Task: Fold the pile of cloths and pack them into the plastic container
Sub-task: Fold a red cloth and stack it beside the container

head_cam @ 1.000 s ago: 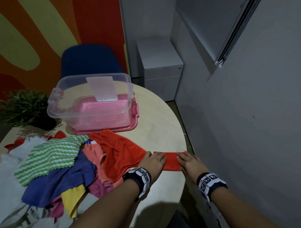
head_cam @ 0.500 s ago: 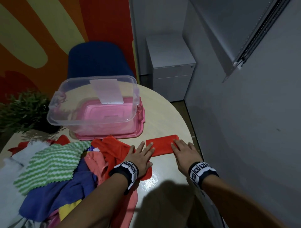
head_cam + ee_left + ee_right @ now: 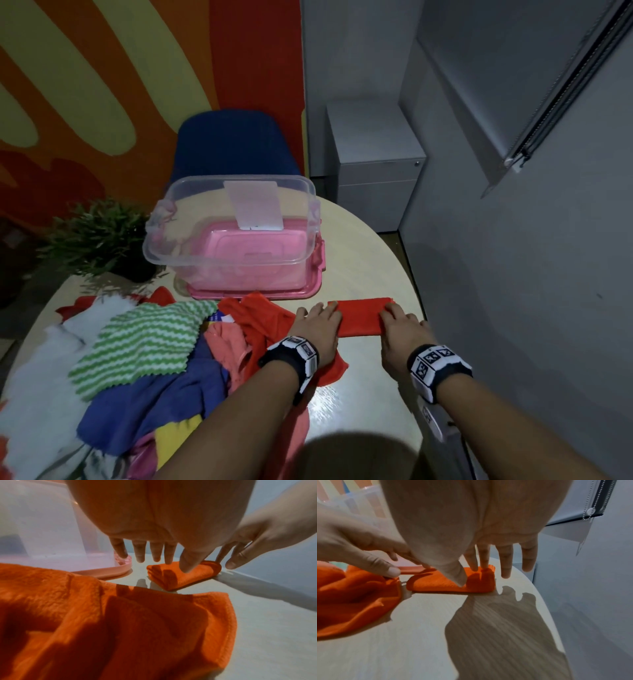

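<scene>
A folded orange-red cloth (image 3: 361, 317) (image 3: 181, 576) (image 3: 447, 582) lies on the round table (image 3: 363, 260), just in front of the clear plastic container (image 3: 229, 229). My left hand (image 3: 320, 323) (image 3: 154, 553) rests with straight fingers on its left end. My right hand (image 3: 399, 323) (image 3: 488, 561) presses flat on its right end. A second, unfolded orange-red cloth (image 3: 263, 322) (image 3: 102, 622) lies under my left wrist. The pile of cloths (image 3: 137, 359) spreads over the left of the table. The container stands on its pink lid (image 3: 260, 293).
A potted plant (image 3: 99, 236) stands left of the container, a blue chair (image 3: 233, 144) behind it. A grey drawer cabinet (image 3: 376, 164) and a grey wall (image 3: 531, 274) close the right side. The table edge (image 3: 416, 308) runs just right of my right hand.
Both hands slid the folded cloth away from me toward the container and now lie flat on its two ends. The view has tilted up slightly.
</scene>
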`<state>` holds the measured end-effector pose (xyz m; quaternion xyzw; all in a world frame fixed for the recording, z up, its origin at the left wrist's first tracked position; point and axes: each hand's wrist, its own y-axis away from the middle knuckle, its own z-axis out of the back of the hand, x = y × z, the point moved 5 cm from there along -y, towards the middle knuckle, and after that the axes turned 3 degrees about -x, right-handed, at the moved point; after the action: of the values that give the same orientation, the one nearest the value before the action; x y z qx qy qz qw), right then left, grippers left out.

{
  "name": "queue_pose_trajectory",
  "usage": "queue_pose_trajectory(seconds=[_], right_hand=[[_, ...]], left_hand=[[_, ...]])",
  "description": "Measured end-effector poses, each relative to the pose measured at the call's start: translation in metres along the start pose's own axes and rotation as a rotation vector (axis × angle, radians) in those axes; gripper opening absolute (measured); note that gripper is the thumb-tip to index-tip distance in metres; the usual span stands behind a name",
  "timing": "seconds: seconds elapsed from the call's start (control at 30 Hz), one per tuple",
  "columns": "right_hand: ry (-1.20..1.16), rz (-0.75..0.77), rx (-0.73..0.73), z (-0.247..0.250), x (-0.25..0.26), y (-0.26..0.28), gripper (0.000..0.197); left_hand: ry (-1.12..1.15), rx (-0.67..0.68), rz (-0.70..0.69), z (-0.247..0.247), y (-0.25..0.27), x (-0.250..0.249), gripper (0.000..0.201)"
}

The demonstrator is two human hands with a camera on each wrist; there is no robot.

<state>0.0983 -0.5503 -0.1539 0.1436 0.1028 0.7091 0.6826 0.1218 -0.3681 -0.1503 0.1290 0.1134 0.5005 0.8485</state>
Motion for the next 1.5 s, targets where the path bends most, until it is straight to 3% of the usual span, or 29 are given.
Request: queue_pose_trajectory(seconds=[0.07,0.13,0.23,0.33,0.43,0.5,0.63,0.7,0.9,1.07,1.17,1.37,1.5], right_hand=[[-0.037,0.030,-0.120,0.004,0.004,0.011,0.050],[-0.032,0.103,-0.170,-0.001,0.010,0.029,0.040],[-0.049,0.177,-0.106,-0.017,0.020,0.056,0.033],[-0.092,0.209,-0.003,-0.027,0.033,0.072,0.033],[-0.122,0.253,0.088,-0.033,0.055,0.081,0.031],[-0.226,0.236,0.129,-0.034,0.071,0.086,0.036],[-0.446,0.238,0.138,-0.021,0.103,0.090,0.077],[-0.466,0.243,0.134,-0.014,0.113,0.089,0.080],[-0.536,0.270,0.013,0.015,0.124,0.098,0.023],[-0.733,0.335,-0.109,0.072,0.128,0.115,0.025],[-0.714,0.380,-0.197,0.111,0.127,0.120,0.029],[-0.748,0.350,-0.316,0.163,0.106,0.123,0.032],[-0.824,0.314,-0.356,0.179,0.090,0.130,0.022]], left_hand=[[0.002,-0.062,0.062,0.002,0.013,0.016,0.056],[-0.044,-0.001,0.089,-0.011,0.030,0.036,0.059],[-0.122,0.114,0.117,-0.029,0.057,0.058,0.059],[-0.080,0.096,0.159,-0.032,0.075,0.066,0.056],[0.029,0.092,0.181,-0.030,0.090,0.067,0.069],[0.090,0.131,0.163,-0.028,0.099,0.064,0.074],[0.108,0.146,0.079,-0.013,0.115,0.046,0.045],[0.146,0.132,0.057,-0.006,0.123,0.037,0.040],[0.352,-0.025,-0.031,0.011,0.144,0.026,0.019],[0.774,-0.133,-0.046,0.036,0.160,0.027,0.053],[0.882,-0.166,-0.088,0.060,0.163,0.031,0.054],[0.586,-0.274,-0.140,0.109,0.159,0.043,0.034],[0.428,-0.397,0.001,0.126,0.155,0.060,0.015]])
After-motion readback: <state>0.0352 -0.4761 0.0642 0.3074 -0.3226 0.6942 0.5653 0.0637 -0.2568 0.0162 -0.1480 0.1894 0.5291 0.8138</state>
